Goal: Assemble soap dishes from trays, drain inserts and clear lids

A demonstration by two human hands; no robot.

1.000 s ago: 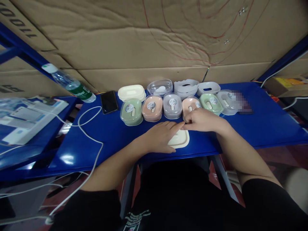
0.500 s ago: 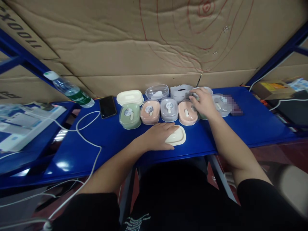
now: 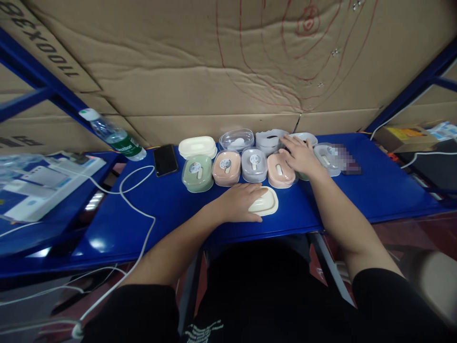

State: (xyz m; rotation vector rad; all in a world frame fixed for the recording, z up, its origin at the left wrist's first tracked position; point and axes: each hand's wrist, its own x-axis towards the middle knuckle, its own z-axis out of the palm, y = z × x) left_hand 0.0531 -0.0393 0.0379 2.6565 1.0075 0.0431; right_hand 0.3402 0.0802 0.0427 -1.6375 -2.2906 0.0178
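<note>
My left hand point(image 3: 237, 204) lies flat with fingers extended over the left part of a cream oval tray point(image 3: 267, 202) near the table's front edge. Its thumb points along the tray's near side. My right hand point(image 3: 302, 156) is above the back row, fingers stretched out and nothing held. Below its fingertips is a pink lidded box point(image 3: 279, 172); whether they touch is unclear. A green box under that hand is mostly hidden. Behind it are a pale grey dish point(image 3: 310, 138) and a stack of grey wavy-rimmed trays point(image 3: 269, 141). A grey lidded box point(image 3: 327, 159) stands to its right.
Further left are grey point(image 3: 254, 166), pink point(image 3: 226, 170) and green point(image 3: 198, 176) boxes, clear lids point(image 3: 236, 141) and cream trays point(image 3: 197, 146). A phone point(image 3: 165, 160), a water bottle point(image 3: 114, 136) and a white cable point(image 3: 153, 219) lie left. Cardboard point(image 3: 171, 66) walls the back.
My right hand has drawn slightly left from the pale grey dish at the back, its fingers now straighter. My left hand stays on the cream tray. The view has shifted slightly.
</note>
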